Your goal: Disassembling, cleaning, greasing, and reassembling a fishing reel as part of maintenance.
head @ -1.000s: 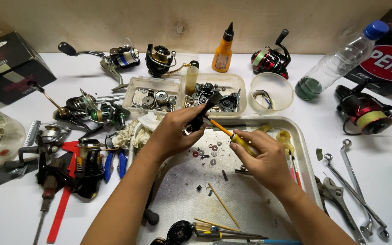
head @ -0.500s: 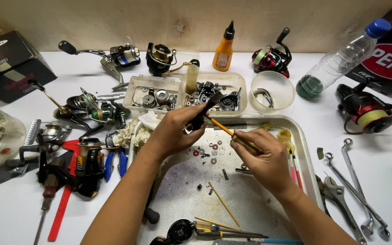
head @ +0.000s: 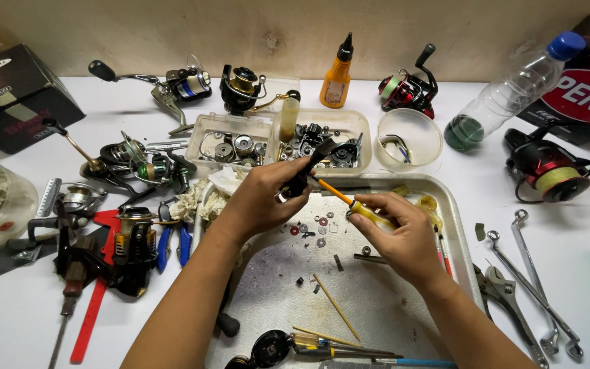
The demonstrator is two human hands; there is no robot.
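Head view looks down on a white tabletop (head: 22, 321) set against a pale, scuffed wall (head: 172, 27). A scratched metal tray (head: 462, 253) lies in the middle, strewn with small washers (head: 319, 222), screws and thin wooden sticks (head: 336, 307). Behind it stand two clear plastic boxes (head: 230, 126) of reel parts, a round clear tub (head: 411, 137), an orange oil bottle (head: 336, 78) with a black nozzle and a clear plastic bottle (head: 513, 85) with a blue cap lying on its side. Fishing reels sit all around: several to the left, a red and black reel (head: 410, 89) by the wall, and another reel with yellow-green line (head: 553, 171) at the right. Spanners (head: 534, 287) lie right of the tray; red and blue-handled tools (head: 172, 242) lie left of it. A dark cardboard box (head: 15, 96) sits in the far left corner.

Both forearms reach in from the bottom edge and meet over the tray's far half. The left hand (head: 257, 201) is curled, fingers grasping a small black reel part (head: 305, 171) held just above the tray's upper rim. The right hand (head: 401, 236) pinches a yellow-handled screwdriver (head: 360, 208), its orange shaft slanting up and left so that the tip meets the black part.
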